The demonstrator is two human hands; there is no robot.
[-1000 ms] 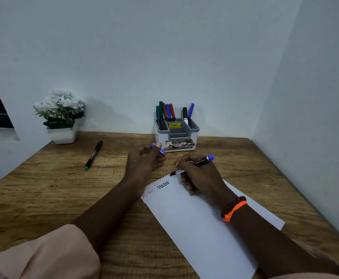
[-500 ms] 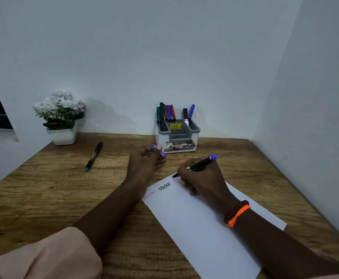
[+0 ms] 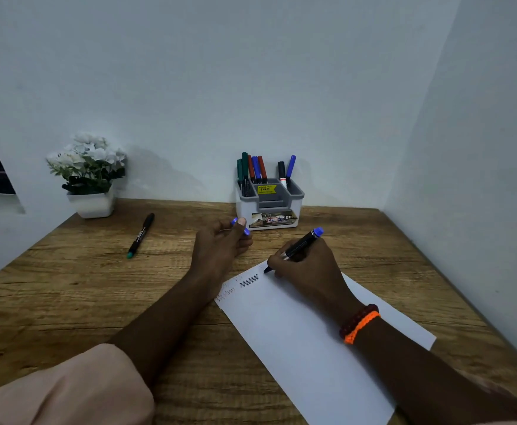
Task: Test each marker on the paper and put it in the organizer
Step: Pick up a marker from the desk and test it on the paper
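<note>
On desk (image 3: 67, 302), wooden, set in a corner of pale walls:

Paper (image 3: 306, 348), white, lying askew at centre right, far corner towards organizer. Bears faint reddish zigzag at far left corner, dark zigzag just beside it.

Right hand (image 3: 306, 265), resting on far end of paper, fingers curled tight round marker (image 3: 300, 245). Marker black-bodied, blue end cap up and tilted right, tip at or just above paper near far edge, right of dark zigzag; contact cannot be told. Two bracelets (image 3: 360, 323) on wrist, one dark red beads, one orange cord.

Left hand (image 3: 220, 243), on desk just left of paper's far corner, thumb and fingers pinching blue cap (image 3: 241, 226). Peach sleeve (image 3: 67, 391) pushed up forearm, near bottom left edge.

Organizer (image 3: 271, 210), white with grey insert, at back against wall, yellow label inside, printed label on front. Holds markers upright: green, red, blue and red in left rear compartment; black and blue in right rear compartment. Front compartments' contents cannot be told.

Green marker (image 3: 141, 235), black body, green end, lying loose on desk at left, well apart from both hands.

Flower pot (image 3: 91, 204), white, with white blooms, back left corner.
</note>
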